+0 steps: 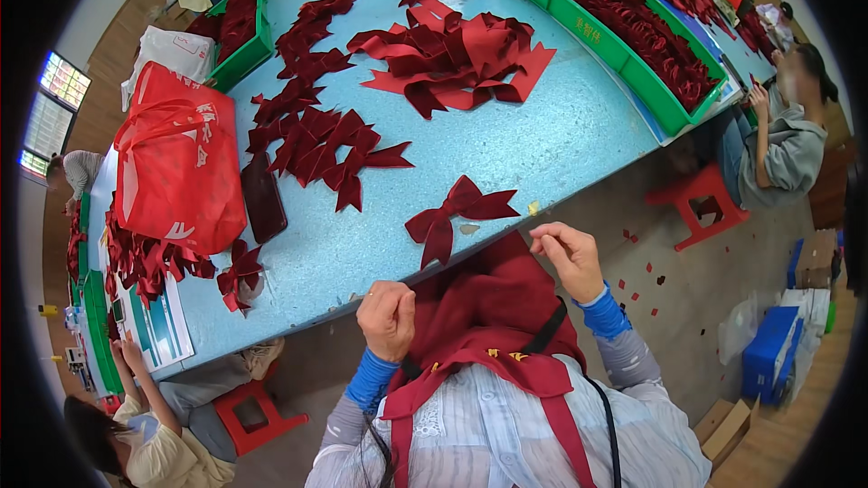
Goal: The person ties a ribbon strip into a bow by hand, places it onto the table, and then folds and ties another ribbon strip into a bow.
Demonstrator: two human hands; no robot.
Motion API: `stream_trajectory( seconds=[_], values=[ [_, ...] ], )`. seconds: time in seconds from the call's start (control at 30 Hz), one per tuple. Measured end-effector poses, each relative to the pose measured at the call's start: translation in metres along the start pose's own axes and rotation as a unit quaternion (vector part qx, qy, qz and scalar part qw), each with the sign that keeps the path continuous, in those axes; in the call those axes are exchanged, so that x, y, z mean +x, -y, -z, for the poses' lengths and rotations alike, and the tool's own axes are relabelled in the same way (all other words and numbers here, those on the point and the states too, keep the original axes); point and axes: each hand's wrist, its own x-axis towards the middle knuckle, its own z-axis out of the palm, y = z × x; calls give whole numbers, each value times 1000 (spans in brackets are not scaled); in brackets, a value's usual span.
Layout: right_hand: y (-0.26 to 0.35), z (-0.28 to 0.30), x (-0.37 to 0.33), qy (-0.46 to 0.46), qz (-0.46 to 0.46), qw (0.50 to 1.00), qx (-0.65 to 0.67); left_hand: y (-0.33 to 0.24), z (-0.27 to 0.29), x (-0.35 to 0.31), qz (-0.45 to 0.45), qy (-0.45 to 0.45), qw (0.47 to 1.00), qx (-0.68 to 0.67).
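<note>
A finished dark red ribbon bow (459,211) lies on the light blue table (542,145) near its front edge, just beyond my hands. My left hand (387,316) hovers at the table edge with its fingers curled into a loose fist. My right hand (568,258) is raised over my red apron (488,307), thumb and fingertips pinched together. Anything between the fingers of either hand is too small to make out. Both hands are a short way from the bow and do not touch it.
Several red bows (316,140) and a heap of cut ribbon (452,54) cover the table's middle. A red plastic bag (176,158), a dark phone (262,197) and green trays (624,45) of ribbon sit around them. People sit at right (782,145) and lower left (145,434) on red stools (701,203).
</note>
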Motion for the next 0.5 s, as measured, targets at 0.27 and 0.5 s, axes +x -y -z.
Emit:
stream_trajectory(
  seconds=[0.27, 0.5],
  values=[
    [14, -48, 72, -42, 269, 930, -246, -18, -15, -6, 84, 28, 993, -73],
    [-7, -66, 69, 52, 229, 922, -309, -17, -8, -32, 212, -20, 971, -112]
  ],
)
